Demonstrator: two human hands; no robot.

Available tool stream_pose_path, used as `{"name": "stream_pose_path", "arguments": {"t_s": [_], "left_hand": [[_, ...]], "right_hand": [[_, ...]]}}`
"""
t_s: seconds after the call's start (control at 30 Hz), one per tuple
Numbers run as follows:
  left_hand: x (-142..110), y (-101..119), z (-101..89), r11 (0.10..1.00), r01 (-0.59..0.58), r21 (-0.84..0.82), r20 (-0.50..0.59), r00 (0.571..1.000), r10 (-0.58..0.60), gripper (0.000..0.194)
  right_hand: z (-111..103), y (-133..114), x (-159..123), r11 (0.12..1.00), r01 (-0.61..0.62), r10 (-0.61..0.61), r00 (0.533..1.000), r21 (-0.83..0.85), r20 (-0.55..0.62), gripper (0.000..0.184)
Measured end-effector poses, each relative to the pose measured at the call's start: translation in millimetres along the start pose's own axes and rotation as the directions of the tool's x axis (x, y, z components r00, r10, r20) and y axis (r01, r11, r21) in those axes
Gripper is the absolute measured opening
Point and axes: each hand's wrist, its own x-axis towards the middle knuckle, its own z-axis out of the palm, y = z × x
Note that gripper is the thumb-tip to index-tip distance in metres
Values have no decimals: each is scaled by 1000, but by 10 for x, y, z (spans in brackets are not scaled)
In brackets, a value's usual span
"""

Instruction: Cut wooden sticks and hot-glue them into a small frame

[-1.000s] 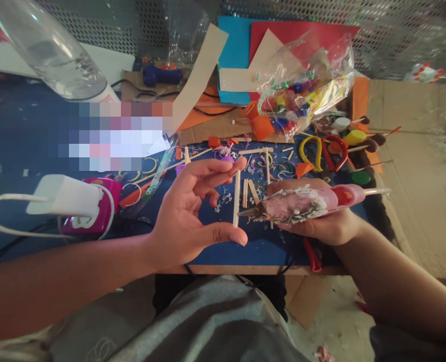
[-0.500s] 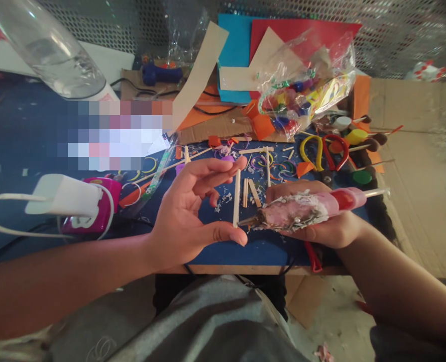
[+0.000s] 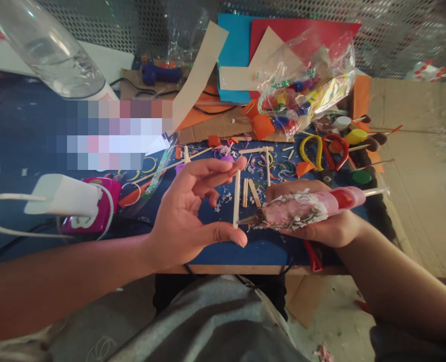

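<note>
Between the thumb and fingertips of my left hand (image 3: 196, 211), a short wooden craft stick (image 3: 237, 198) is held by its two ends. My right hand (image 3: 321, 226) is wrapped round a pink hot glue gun (image 3: 298, 210), its body crusted with grey-white residue. The gun's dark nozzle points left and meets, or nearly meets, the near end of the stick. A clear glue stick (image 3: 375, 192) pokes out of its back. Beyond my hands lie several short stick pieces (image 3: 245, 193) and a longer upright-lying stick (image 3: 267, 166) on the blue table.
Scissors with yellow and red handles (image 3: 323, 152) lie behind my right hand. A white charger (image 3: 63, 195) sits in a magenta socket block (image 3: 95, 218) at left. A water bottle (image 3: 57, 60), a clear bag of paints (image 3: 306, 95) and cardboard (image 3: 415, 176) surround the area.
Almost nothing differs. Both hands, the craft stick and the glue gun keep nearly the same positions.
</note>
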Motion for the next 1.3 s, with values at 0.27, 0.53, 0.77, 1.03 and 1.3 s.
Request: {"name": "stream_pose_path", "arguments": {"t_s": [0.27, 0.53, 0.77, 1.03, 1.3], "left_hand": [[10, 5, 10, 999, -32, -17, 15, 999, 32, 93], [2, -4, -7, 999, -28, -25, 17, 999, 28, 96], [10, -4, -9, 1000, 2, -25, 10, 1000, -1, 93], [4, 23, 10, 999, 23, -23, 13, 1000, -23, 97], [-2, 20, 2, 999, 28, -29, 20, 999, -28, 95]], "right_hand": [[19, -10, 5, 997, -28, 29, 999, 78, -12, 32], [-11, 20, -20, 998, -26, 26, 1000, 54, 1, 31], [-31, 14, -1, 1000, 4, -4, 1000, 7, 1, 13], [-38, 54, -70, 1000, -11, 10, 998, -13, -65, 13], [-26, 72, -47, 1000, 17, -17, 996, 2, -84, 19]]}}
